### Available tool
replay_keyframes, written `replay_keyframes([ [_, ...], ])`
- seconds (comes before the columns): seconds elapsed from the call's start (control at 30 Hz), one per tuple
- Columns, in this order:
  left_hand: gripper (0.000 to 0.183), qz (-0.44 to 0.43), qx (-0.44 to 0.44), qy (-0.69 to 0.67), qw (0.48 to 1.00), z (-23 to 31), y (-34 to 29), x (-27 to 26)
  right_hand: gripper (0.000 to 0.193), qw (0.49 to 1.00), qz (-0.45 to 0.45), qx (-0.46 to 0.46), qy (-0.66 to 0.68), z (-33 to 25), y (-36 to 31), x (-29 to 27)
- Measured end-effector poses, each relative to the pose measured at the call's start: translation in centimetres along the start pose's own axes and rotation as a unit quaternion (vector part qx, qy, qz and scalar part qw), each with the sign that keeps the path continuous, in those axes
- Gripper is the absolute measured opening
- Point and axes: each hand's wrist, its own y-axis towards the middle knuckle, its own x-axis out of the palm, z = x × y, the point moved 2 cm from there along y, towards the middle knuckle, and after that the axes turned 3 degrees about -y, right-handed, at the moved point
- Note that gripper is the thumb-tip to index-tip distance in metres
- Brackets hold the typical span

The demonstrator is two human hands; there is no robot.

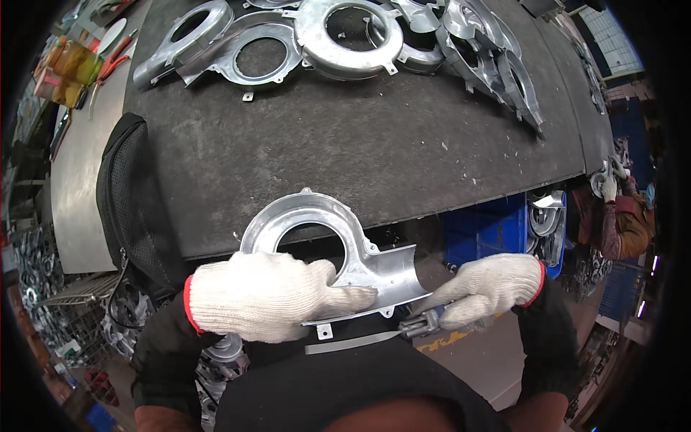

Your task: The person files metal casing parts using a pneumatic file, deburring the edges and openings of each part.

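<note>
My left hand [277,297], in a white knit glove with a red cuff, is closed on a silvery cast-metal blower housing [338,223]. The housing has a large round opening and a spout that points right; it is held at the table's near edge, close to my body. My right hand [486,289], gloved the same way, grips the grey metal handle of a flat file [353,344]. Its long flat blade reaches left below the housing's lower edge. No contact between blade and housing can be made out.
More metal housings [353,36] lie along the far side of the dark table [345,137]. A black mesh pouch [129,194] stands at the left, near red-handled pliers [115,61]. A blue crate [489,230] with parts sits beyond my right hand. Another person [626,216] works at far right.
</note>
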Motion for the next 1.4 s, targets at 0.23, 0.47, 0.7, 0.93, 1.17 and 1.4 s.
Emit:
replay_keyframes([
  [0.23,0.078,0.061,0.061,0.052,0.995,0.3,0.3,1.0,0.061,0.995,0.025,0.081,-0.056,0.0,0.0,0.2],
  [0.47,0.08,0.045,0.004,0.011,0.999,0.6,-0.3,-0.3,0.059,0.977,-0.02,0.099,-0.188,-2.8,0.0,-0.2],
  [0.7,0.096,0.181,0.055,-0.154,0.97,-0.5,-2.1,-2.3,0.051,0.961,0.229,-0.115,0.103,0.8,-3.6,4.0],
  [0.93,0.083,0.303,0.022,-0.275,0.912,-0.7,-2.3,-1.6,0.066,0.924,0.358,-0.135,-0.005,-0.7,0.2,6.4],
  [1.17,0.085,0.366,-0.013,-0.276,0.889,-1.5,-1.9,0.0,0.074,0.913,0.375,-0.03,-0.156,-1.4,0.1,6.6],
  [1.4,0.087,0.416,-0.064,-0.338,0.842,-1.2,-1.7,0.6,0.074,0.896,0.417,-0.038,-0.148,-2.4,1.7,7.2],
])
